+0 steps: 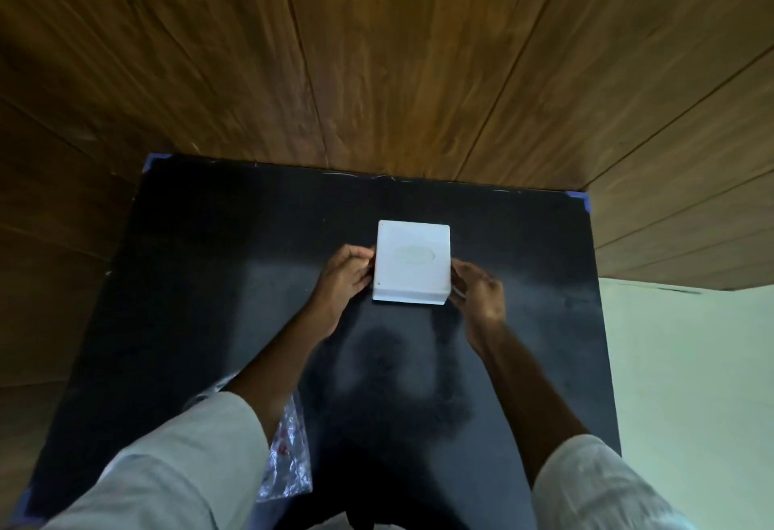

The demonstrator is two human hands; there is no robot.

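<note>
White on black: the white box (412,261) sits flat on the black table (209,278), in its far half, with a faint oval in the middle of its top face.
Done so far: we judge that the box is placed squarely in front of us. Its top looks closed and nothing from inside it shows.
Left to do: we judge that whatever this two-handed grip is for, be it lifting, turning or opening, is not yet begun. The box looks to rest fully on the table.
Left hand (345,282): we grip the box's left wall with curled fingers, the fingertips close to the top edge.
Right hand (477,299): we hold the right wall close to the near corner, fingers curled. A thin white strip shows by the fingertips, and we cannot tell whether it belongs to the box or is pinched separately.
Box and hands: the box lies between the two hands and touches both, just beyond the knuckles. Both forearms reach in from the near edge.
Plastic bag (289,466): a crinkled clear bag with red marks lies near the front left of the table, partly under our left forearm and well apart from the box.
Surroundings: blue tape (584,198) marks the table corners, wood panelling (377,48) rises behind, and a pale floor (691,362) shows to the right.
</note>
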